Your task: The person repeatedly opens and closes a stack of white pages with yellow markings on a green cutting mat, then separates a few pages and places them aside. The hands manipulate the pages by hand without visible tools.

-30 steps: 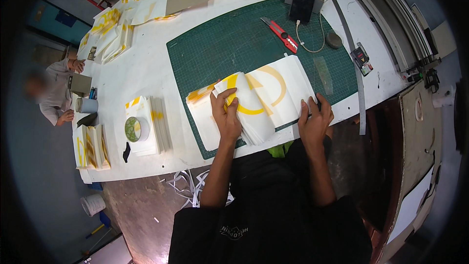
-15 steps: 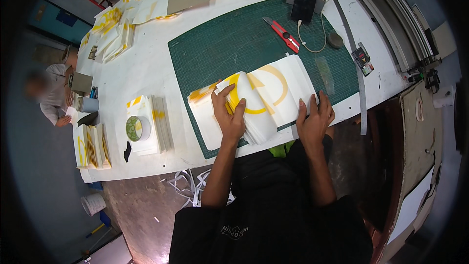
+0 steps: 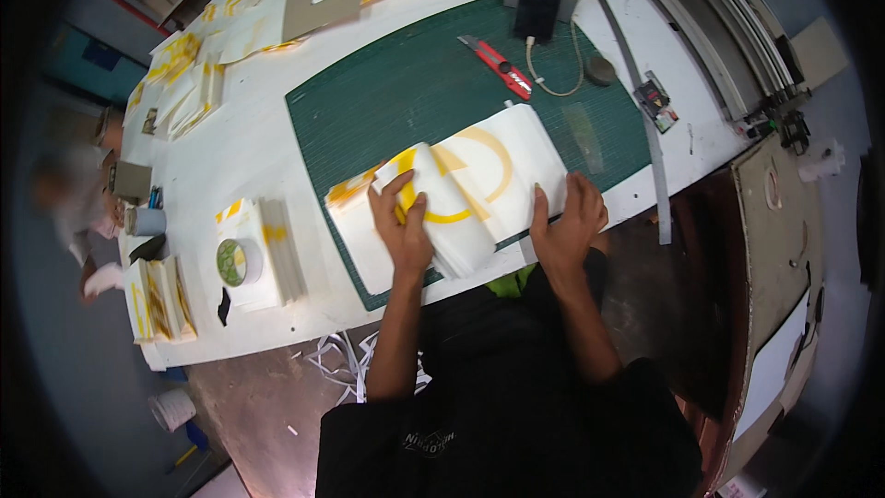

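Printed sheets [image 3: 502, 157], white with yellow shapes, lie between my hands on the green cutting mat [image 3: 396, 83]. My hands are apart: the left hand [image 3: 403, 231] has thumb and fingers around the curled-over part of the sheets, and the right hand [image 3: 569, 226] is at their right edge, fingers bent and parted. Well to the left of my left hand, a blurred person [image 3: 78, 203] is at the table's end, by a grey-blue wall. Nearer on that side, the white table [image 3: 323, 304] bears folded stacks [image 3: 161, 300] and a pile [image 3: 277, 249] topped by a round green-and-white container [image 3: 238, 263]. Ahead of the gap between my hands, a red cutter [image 3: 502, 69] lies on the mat; ahead of my right hand stands a dark phone [image 3: 541, 0]. Past that hand come a metal strip [image 3: 636, 65] and a long metal rail [image 3: 701, 18].

As for edges, the table's front one runs in from the left and passes under my wrists. White tabletop spreads between the pile and my left hand, then the mat's left border. The widest plain green reaches forward of my left hand; a narrower band lies right of my right hand, up to the metal strip, which juts over the front edge
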`<state>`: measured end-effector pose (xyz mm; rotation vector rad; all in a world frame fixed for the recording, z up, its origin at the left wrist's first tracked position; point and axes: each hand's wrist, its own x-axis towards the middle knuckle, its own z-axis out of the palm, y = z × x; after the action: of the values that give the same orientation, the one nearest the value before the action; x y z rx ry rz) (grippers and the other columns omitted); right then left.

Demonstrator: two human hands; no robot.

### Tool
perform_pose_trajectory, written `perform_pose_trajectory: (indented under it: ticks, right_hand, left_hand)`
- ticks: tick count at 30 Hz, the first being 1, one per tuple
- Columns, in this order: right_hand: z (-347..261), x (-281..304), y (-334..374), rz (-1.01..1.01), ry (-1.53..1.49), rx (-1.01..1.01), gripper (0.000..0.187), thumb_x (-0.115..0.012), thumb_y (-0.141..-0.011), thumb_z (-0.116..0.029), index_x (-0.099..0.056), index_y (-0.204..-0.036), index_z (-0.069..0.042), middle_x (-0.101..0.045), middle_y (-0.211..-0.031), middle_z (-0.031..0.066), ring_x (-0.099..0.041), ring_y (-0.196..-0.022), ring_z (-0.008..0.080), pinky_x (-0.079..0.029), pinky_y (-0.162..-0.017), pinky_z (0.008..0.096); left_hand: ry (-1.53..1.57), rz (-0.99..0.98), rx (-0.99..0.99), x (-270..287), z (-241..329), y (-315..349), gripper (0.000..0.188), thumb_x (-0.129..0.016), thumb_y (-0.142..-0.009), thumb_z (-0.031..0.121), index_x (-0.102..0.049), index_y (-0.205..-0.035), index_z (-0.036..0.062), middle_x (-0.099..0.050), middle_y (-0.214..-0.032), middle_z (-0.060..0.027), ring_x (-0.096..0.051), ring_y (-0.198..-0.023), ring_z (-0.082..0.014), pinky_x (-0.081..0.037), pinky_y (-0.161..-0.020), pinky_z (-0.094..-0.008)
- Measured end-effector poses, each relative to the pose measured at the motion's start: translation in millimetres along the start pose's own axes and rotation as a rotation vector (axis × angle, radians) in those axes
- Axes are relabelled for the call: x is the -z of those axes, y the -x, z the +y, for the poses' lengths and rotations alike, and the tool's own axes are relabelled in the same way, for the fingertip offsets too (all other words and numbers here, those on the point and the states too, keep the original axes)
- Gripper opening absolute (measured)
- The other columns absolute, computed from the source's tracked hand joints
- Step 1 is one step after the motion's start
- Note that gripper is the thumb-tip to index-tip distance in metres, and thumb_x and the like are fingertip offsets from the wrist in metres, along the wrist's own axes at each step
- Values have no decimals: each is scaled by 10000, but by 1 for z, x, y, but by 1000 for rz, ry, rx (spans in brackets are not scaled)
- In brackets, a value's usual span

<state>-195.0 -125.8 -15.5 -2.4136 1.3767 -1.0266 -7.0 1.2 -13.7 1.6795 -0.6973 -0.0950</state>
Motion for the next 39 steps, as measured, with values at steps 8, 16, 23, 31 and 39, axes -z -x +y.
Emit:
perform_pose_trajectory:
  ticks: [8, 16, 23, 31, 39]
  right_hand:
    - [6, -2, -4, -32, 32, 18, 356, -713, -929, -257, -741, -1086, 62, -552, -1375, 255, -473, -1317, 402, -301, -1065, 584]
    - [-22, 11, 4, 59, -738, -182, 560, -793, -890, -59, -496, -1355, 38, -625, -1229, 230, -644, -1057, 291, -510, -942, 374]
    - [-3, -3, -2, 183, -676, -260, 243, -786, -911, -57, -660, -1100, 28, -704, -924, 137, -666, -808, 222, -534, -756, 341]
    - [8, -1, -8, 138, -401, -179, 124, -706, -970, -98, -668, -929, 12, -724, -921, 182, -680, -846, 371, -512, -776, 453]
    - [20, 0, -15, 88, -295, -83, 134, -671, -987, -97, -692, -1049, 20, -720, -1010, 216, -663, -977, 377, -468, -878, 463]
  left_hand:
    - [30, -22, 10, -2, 8, -2, 367, -637, -869, 52, -662, -1232, 5, -470, -1455, -275, -447, -1392, -403, -308, -1189, -459]
    - [27, -20, 9, -1, 6, -1, 364, -644, -866, 53, -663, -1225, 1, -484, -1428, -265, -434, -1402, -399, -289, -1198, -462]
    - [57, -11, 35, -2, 9, 0, 360, -649, -871, 50, -668, -1228, 4, -497, -1367, -257, -432, -1395, -406, -279, -1203, -470]
    - [66, -26, 27, -1, 5, 0, 361, -644, -873, 49, -666, -1230, -2, -484, -1376, -259, -434, -1392, -403, -281, -1204, -470]
    - [57, -26, 14, -1, 4, -1, 363, -646, -870, 49, -665, -1228, -7, -477, -1388, -256, -437, -1389, -400, -284, -1203, -469]
